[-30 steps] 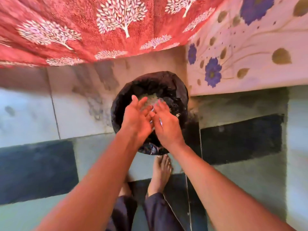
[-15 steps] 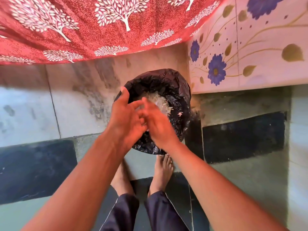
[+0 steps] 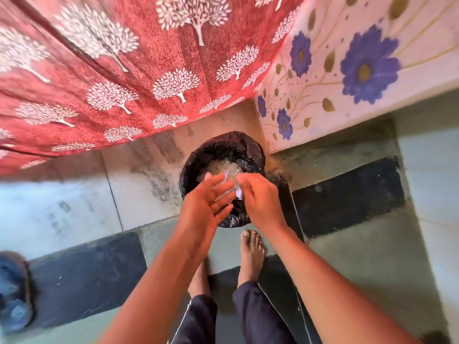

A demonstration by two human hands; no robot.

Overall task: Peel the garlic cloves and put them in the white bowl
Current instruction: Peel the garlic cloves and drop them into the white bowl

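**A corner of a lived-in home**

A red curtain (image 3: 139, 70) printed with white trees hangs above a tiled floor (image 3: 62, 207) of pale and dark squares. The wall (image 3: 347, 78) to the right carries painted blue flowers with golden leaves. A small bin lined with a black bag (image 3: 223, 150) stands in the corner, holding papery scraps. Bare feet (image 3: 250, 254) stand on the tiles, and a blue slipper (image 3: 13, 294) lies at the left edge.

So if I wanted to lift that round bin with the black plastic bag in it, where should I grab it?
Probably by the rim of the round bin lined with black plastic, reaching down from above with both hands on opposite sides. Its mouth faces up, and the floral wall crowds its right side.
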